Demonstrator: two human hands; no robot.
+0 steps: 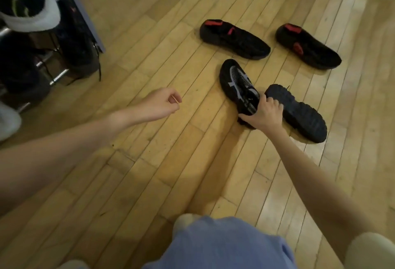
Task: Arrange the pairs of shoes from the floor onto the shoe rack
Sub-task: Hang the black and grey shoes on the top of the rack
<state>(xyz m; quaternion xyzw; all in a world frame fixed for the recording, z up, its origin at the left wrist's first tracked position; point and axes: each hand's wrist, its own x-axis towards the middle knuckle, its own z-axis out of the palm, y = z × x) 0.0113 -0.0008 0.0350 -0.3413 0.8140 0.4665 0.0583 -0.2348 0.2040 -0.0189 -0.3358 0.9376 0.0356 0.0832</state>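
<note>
Your right hand (264,115) clamps the black-and-grey shoe (238,86) and its sole-up mate (297,112) together on the floor (162,151), well right of the shoe rack (70,33). Your left hand (160,103) hangs loosely curled, empty. The rack's cut off at frame edge; shoes there too dark to make out.

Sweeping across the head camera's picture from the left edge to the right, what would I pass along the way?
Metal shoe rack holding dark shoes → empty left hand → black shoe with grey mesh panel, gripped by the right hand → black shoe tipped sole-up → rightmost black shoe with red trim.
</note>
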